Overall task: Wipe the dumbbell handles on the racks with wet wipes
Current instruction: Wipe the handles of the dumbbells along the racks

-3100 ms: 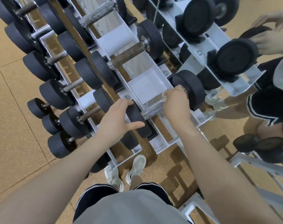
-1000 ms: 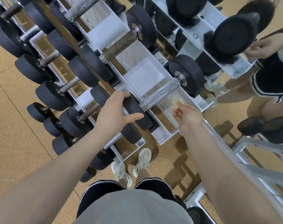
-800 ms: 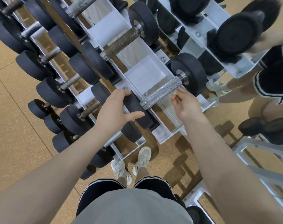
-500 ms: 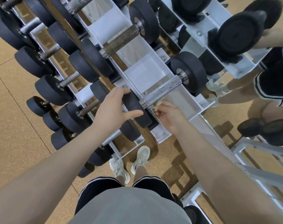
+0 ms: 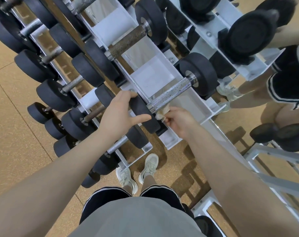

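Wiping under the near end of one dumbbell handle (image 5: 170,94).
Left hand (image 5: 118,115) grips the dumbbell's near weight (image 5: 141,110); right hand (image 5: 178,119) pinches the wet wipe (image 5: 161,113); next, probably another handle.

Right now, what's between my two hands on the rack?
In the head view, the near black weight of the dumbbell sits between them. The left hand holds it, and the right hand presses a crumpled wipe under the handle.
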Demonstrator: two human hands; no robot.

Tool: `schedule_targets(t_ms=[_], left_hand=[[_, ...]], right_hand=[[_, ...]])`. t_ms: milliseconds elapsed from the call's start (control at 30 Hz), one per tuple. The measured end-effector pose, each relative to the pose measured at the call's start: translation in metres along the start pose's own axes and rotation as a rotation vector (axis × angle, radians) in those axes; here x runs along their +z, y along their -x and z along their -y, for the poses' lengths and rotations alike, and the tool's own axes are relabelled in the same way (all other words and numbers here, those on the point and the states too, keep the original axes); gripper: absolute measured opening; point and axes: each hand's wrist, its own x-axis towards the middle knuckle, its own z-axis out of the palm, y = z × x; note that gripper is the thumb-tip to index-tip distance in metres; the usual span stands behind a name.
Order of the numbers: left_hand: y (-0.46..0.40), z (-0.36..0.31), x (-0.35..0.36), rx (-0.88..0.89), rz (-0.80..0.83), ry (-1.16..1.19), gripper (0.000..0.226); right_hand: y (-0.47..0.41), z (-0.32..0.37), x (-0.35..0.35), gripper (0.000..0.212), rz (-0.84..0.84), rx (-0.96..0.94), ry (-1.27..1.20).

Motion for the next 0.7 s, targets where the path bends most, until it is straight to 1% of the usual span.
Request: schedule_targets(t_ms=[67, 100, 133, 167, 233, 267, 300, 333, 367, 400, 467, 500, 533, 567, 600, 667, 700], left_hand=[[0.0, 0.0, 0.0, 0.005, 0.002, -0.008, 0.071], [0.0, 0.0, 0.0, 0.007, 0.003, -0.011, 0.071], [0.0, 0.0, 0.0, 0.006, 0.003, -0.008, 0.071], [0.0, 0.0, -0.001, 0.005, 0.002, -0.003, 0.071], [0.0, 0.0, -0.001, 0.003, 0.002, 0.008, 0.071], [0.0, 0.001, -0.001, 0.004, 0.002, 0.009, 0.071], [0.0, 0.001, -0.001, 0.009, 0.001, 0.009, 0.07], [0.0, 0.002, -0.001, 0.017, -0.002, 0.009, 0.069], [0.0, 0.002, 0.0, 0.025, -0.005, 0.01, 0.069], [0.0, 0.003, 0.0, 0.03, -0.008, 0.013, 0.068], [-0.001, 0.005, 0.001, 0.038, -0.014, 0.026, 0.067], [-0.001, 0.006, 0.001, 0.045, -0.018, 0.032, 0.067], [-0.001, 0.007, 0.001, 0.055, -0.02, 0.037, 0.066], [0.0, 0.008, 0.001, 0.066, -0.021, 0.041, 0.066], [0.0, 0.009, 0.001, 0.078, -0.021, 0.045, 0.066], [0.002, 0.012, 0.001, 0.106, -0.013, 0.063, 0.065], [0.003, 0.015, 0.0, 0.118, 0.0, 0.082, 0.065]], right_hand=[[0.007, 0.004, 0.0, 0.022, 0.014, 0.055, 0.029], [0.01, 0.008, -0.001, 0.022, -0.014, 0.078, -0.007], [0.011, 0.013, -0.003, 0.023, -0.059, 0.082, -0.096], [0.011, 0.017, -0.006, 0.024, -0.108, 0.068, -0.243], [0.008, 0.027, -0.013, 0.024, -0.175, 0.005, -0.619], [0.005, 0.031, -0.016, 0.023, -0.189, -0.038, -0.77], [0.002, 0.033, -0.017, 0.025, -0.198, -0.073, -0.85], [0.001, 0.033, -0.017, 0.027, -0.201, -0.085, -0.851], [0.002, 0.031, -0.015, 0.029, -0.217, -0.07, -0.787], [0.006, 0.027, -0.011, 0.03, -0.223, -0.046, -0.671], [0.02, 0.016, -0.001, 0.033, -0.178, -0.014, -0.281], [0.029, 0.009, 0.004, 0.033, -0.136, -0.021, -0.091], [0.038, 0.003, 0.009, 0.033, -0.112, -0.054, 0.045], [0.045, 0.001, 0.012, 0.031, -0.133, -0.114, 0.13], [0.051, 0.004, 0.014, 0.029, -0.198, -0.201, 0.197], [0.055, 0.016, 0.01, 0.022, -0.417, -0.464, 0.37], [0.053, 0.024, 0.005, 0.02, -0.527, -0.611, 0.506]])
